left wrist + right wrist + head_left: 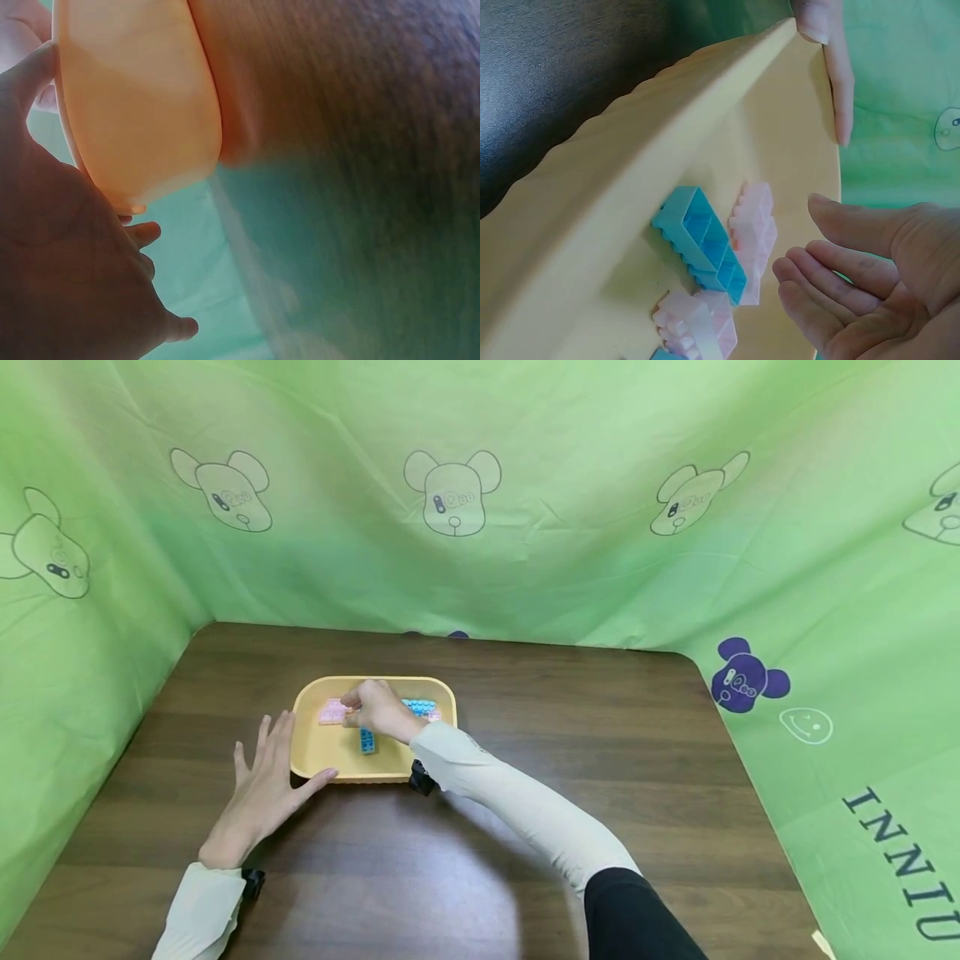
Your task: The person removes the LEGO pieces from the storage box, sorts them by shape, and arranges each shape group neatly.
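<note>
A yellow tray (322,764) holds several toy building bricks. My left hand (262,793) rests against its left end, fingers spread and fairly straight, with the thumb on the near rim. Above the bricks is my right hand (382,710), its fingers loosely bent. The right wrist view shows nothing between that thumb and fingers. Closest to them there lie a pink brick (755,232) and a blue brick (705,240) tipped to show its hollow underside. Another pink brick (694,322) lies beside these. Farther right in the tray is a blue brick (420,704), partly hidden by the right hand.
The tray stands on a dark wooden table (570,718), left of its middle and towards the back. A green curtain (570,585) with bear-head prints hangs behind the table and along both sides.
</note>
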Demonstrator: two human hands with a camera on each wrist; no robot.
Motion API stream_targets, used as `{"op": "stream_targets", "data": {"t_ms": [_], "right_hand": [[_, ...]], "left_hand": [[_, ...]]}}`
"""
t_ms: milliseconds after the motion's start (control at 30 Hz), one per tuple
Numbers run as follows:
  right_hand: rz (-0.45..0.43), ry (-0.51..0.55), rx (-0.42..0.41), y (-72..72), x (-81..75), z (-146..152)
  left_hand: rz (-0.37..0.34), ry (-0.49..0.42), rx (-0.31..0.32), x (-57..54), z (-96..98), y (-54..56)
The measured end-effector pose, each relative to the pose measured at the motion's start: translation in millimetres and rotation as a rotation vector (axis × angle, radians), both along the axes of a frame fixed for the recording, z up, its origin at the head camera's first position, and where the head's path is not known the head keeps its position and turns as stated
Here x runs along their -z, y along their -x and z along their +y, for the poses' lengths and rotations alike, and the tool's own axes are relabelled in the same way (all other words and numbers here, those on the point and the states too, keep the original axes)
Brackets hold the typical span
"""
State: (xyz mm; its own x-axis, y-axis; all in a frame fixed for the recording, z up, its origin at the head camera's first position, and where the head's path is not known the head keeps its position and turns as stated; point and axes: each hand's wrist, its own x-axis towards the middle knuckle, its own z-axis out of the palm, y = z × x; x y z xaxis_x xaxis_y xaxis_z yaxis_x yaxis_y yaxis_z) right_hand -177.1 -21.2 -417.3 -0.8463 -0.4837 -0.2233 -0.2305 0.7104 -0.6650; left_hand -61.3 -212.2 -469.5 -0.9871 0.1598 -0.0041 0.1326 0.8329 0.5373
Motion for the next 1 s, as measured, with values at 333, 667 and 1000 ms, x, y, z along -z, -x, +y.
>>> {"op": "stream_targets", "data": {"t_ms": [333, 667, 1000], "right_hand": [[0.014, -0.005, -0.027, 1.5, 4.1, -3.2], [0.042, -0.033, -0.04, -1.0, 6.2, -8.7], [0.057, -0.057, -0.047, -1.3, 6.5, -9.9]], "left_hand": [[0.005, -0.001, 0.005, 1.2, 1.6, 0.1], [0.007, -0.011, 0.004, 2.1, 1.0, -1.4], [-0.001, -0.011, 0.006, 0.5, 0.8, -1.8]]}}
